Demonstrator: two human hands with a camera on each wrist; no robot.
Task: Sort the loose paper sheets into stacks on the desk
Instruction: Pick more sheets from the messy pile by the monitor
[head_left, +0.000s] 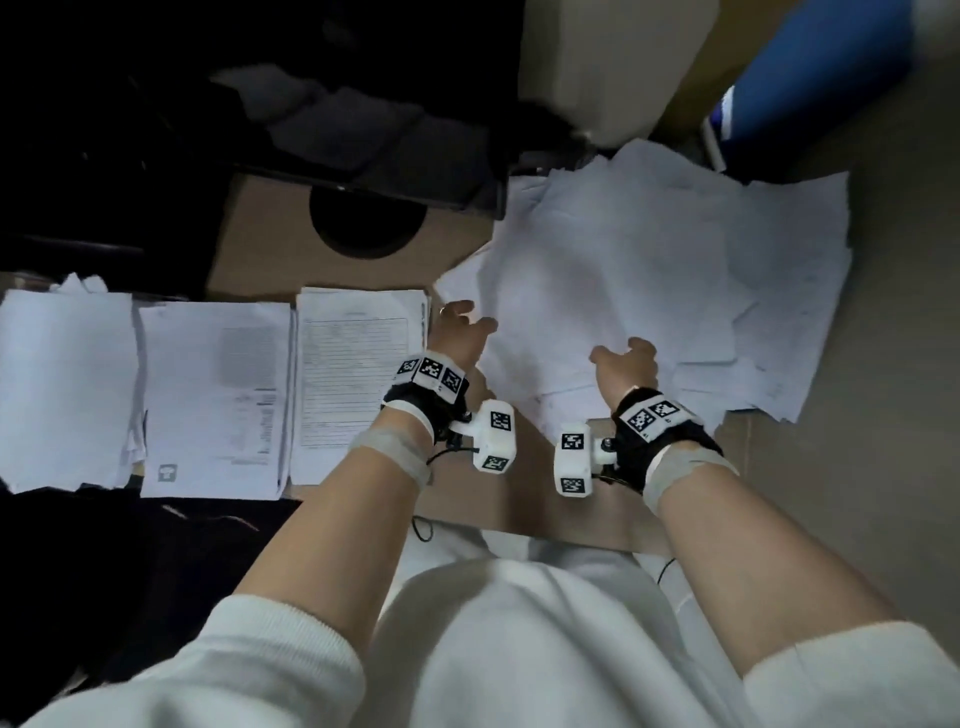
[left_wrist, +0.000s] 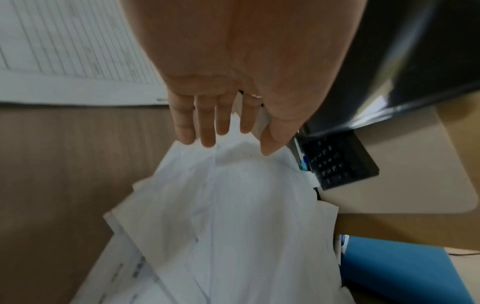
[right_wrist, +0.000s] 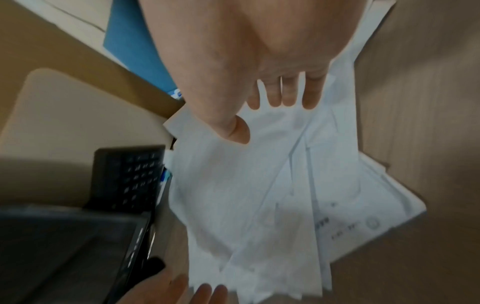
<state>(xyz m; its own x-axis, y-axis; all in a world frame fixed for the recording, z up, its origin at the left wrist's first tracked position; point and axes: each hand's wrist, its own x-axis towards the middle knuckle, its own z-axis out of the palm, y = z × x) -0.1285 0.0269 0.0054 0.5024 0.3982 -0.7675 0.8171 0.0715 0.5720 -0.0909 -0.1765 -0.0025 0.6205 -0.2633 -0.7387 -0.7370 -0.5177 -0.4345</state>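
Over the near left corner of the heap: the left hand (head_left: 460, 332) has its fingers (left_wrist: 207, 125) nearly straight and a little spread, tips at or just above the top sheet; it grips nothing.
Over the near edge of the heap: the right hand (head_left: 623, 364) is open too, fingers (right_wrist: 288, 92) extended, thumb apart, nothing pinched; whether the tips press the paper I cannot tell.
Why the hands sit so: one at each side of the near edge, probably to flatten the heap or pick off the next sheet.
Loose paper sheets (head_left: 665, 275): a ragged, overlapping heap at the right of the bench (head_left: 467, 493), corners pointing every way, mostly blank side up; still unsorted.
Sorted stacks: three squared piles in a row at the left, the lined-form stack (head_left: 358, 369) just beside the left hand, the printed stack (head_left: 215, 395) next, the far-left stack (head_left: 65, 384) last and less tidy. Likely kept side by side so each kind stays separate and within easy reach.
Progress: judged partly done, with the heap still broad.
Around: a dark keyboard (left_wrist: 335, 160) touches the heap's far edge, and a blue folder (head_left: 810, 67) lies beyond it.
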